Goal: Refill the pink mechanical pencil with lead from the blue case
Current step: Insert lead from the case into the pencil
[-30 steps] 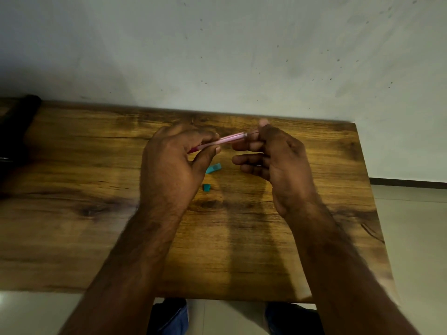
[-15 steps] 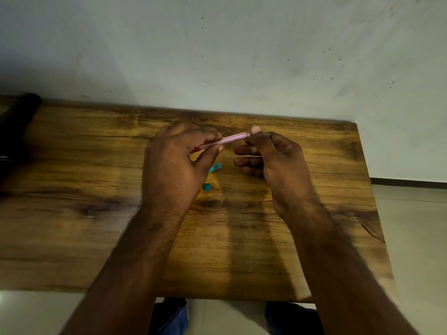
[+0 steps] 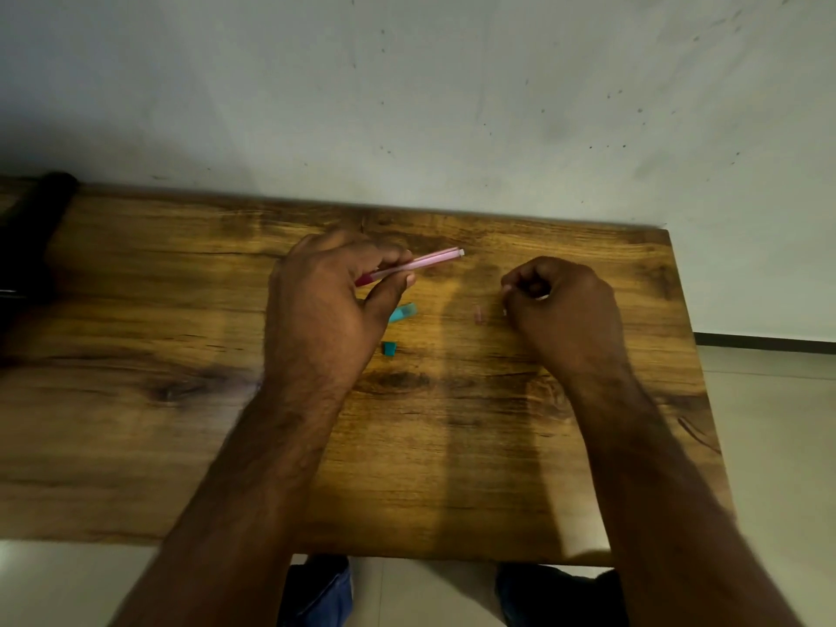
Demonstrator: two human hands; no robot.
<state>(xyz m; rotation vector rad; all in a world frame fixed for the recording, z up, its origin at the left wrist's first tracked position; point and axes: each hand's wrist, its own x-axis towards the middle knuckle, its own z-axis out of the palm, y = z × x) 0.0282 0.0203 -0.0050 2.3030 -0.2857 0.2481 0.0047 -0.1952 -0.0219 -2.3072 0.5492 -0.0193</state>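
My left hand [image 3: 325, 305] grips the pink mechanical pencil [image 3: 423, 262] by its darker tip end. The barrel slants up to the right above the table, and its whitish back end is free. The blue lead case [image 3: 404, 312] lies on the wood just right of my left thumb, partly hidden by it. A small teal cap [image 3: 388, 348] lies a little nearer to me. My right hand [image 3: 563, 310] rests on the table to the right with its fingers curled in. A tiny pink piece [image 3: 477, 313] lies just left of its fingertips. I see nothing in that hand.
The wooden table [image 3: 181, 436] stands against a pale wall; its right edge and near edge drop to a tiled floor. A dark object [image 3: 31, 228] lies at the far left of the table. My knees in blue trousers [image 3: 321, 590] show below the near edge.
My right hand left the pencil's back end and moved right and down onto the table. A tiny pink piece now lies beside it. My left hand kept hold of the pencil.
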